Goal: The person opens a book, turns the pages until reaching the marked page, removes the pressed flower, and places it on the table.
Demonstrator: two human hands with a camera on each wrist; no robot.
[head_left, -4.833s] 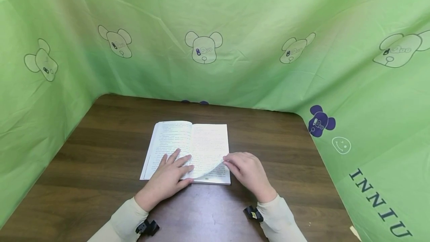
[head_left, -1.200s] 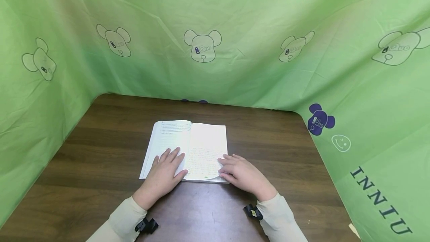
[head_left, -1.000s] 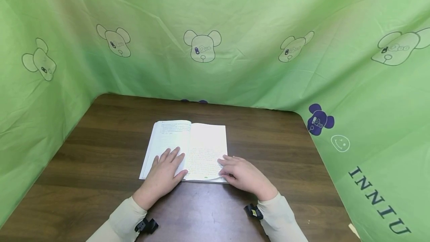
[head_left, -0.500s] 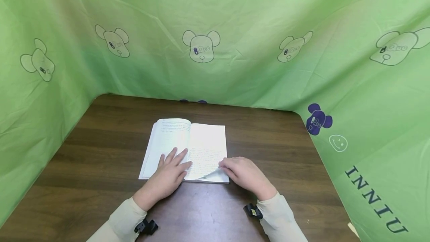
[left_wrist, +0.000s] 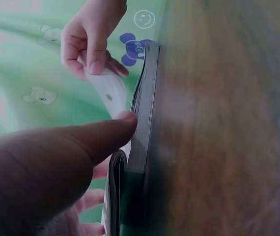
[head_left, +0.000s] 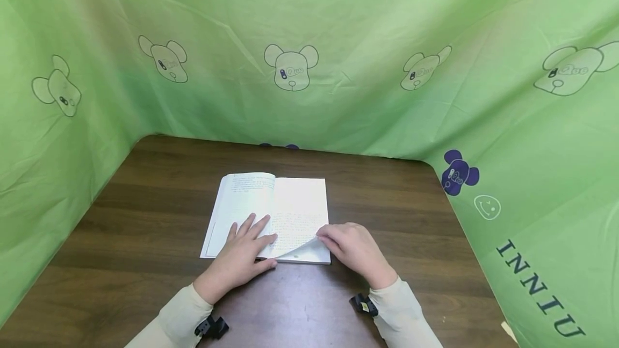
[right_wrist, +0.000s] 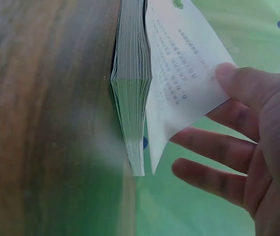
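Observation:
An open book (head_left: 300, 196) with printed pages lies on the table in the head view. My left hand (head_left: 239, 254) rests on its left page with fingers spread and straight, the thumb near the bottom edge by the spine. At the lower right corner, my right hand (head_left: 355, 248) pinches a single page (right_wrist: 186, 73) between thumb and fingers. That page is lifted and bent away from the thick stack of pages (right_wrist: 132, 73), as the right wrist view shows. From the left wrist view, the left thumb (left_wrist: 105, 135) lies against the book's edge.
The brown wooden table (head_left: 387, 197) extends around the book on all sides. A green curtain (head_left: 348, 111) with bear-head prints hangs behind it and along both sides. Each sleeve carries a small black camera (head_left: 364, 305) at the wrist.
Since about a second ago, my right hand has gone from lying at the page corner to pinching and lifting it. My left thumb has shifted toward the spine. Text on both pages differs from 4.8 seconds ago.

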